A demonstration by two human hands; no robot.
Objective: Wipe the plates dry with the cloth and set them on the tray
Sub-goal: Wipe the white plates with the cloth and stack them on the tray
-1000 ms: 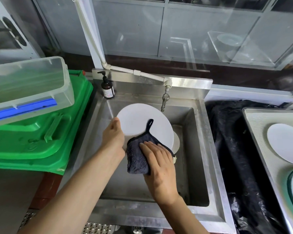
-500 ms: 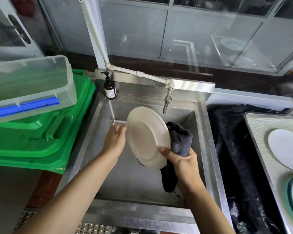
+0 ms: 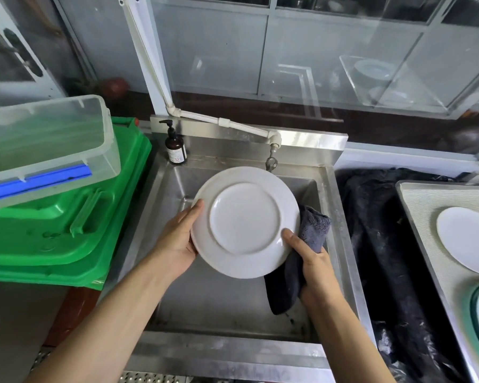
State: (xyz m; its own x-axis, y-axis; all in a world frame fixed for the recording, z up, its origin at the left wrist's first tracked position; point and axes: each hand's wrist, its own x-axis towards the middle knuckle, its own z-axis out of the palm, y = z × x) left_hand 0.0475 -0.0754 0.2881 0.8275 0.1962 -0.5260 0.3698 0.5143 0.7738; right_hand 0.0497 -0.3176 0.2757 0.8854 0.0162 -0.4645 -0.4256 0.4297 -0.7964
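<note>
- While both hands hold it, the plate [image 3: 245, 221] hangs over the sink [image 3: 340, 217], tipped up so its bottom side faces the camera.
- The left hand [image 3: 179, 240] grips the plate's left rim, thumb on the near side.
- The right hand [image 3: 311, 262] pinches the lower right rim and also holds the cloth [image 3: 314, 229], which is bunched behind the plate and hangs down below the hand.
- The plate could slip and hit the steel sink. It may be wet, and each hand only has it by the rim.
- The cloth could drop into the sink too, because the right hand is holding two things at once.
- The bottom side looks not wiped yet, I think, but I cannot see water drops from here.
- The tray [image 3: 415, 205] sits past the right edge of the sink, with a black sheet [image 3: 371, 230] between them. A white plate [image 3: 466, 239] lies on it already, and there is room beside it.
- A soap bottle [image 3: 175, 149] stands at the back left corner of the sink, and the tap [image 3: 271, 157] is at the back edge, just above the plate.
- Green bins [image 3: 67, 217] and a clear box [image 3: 44, 139] are stacked to the left of the sink. Glass panels [image 3: 315, 51] run along the back of the room.
</note>
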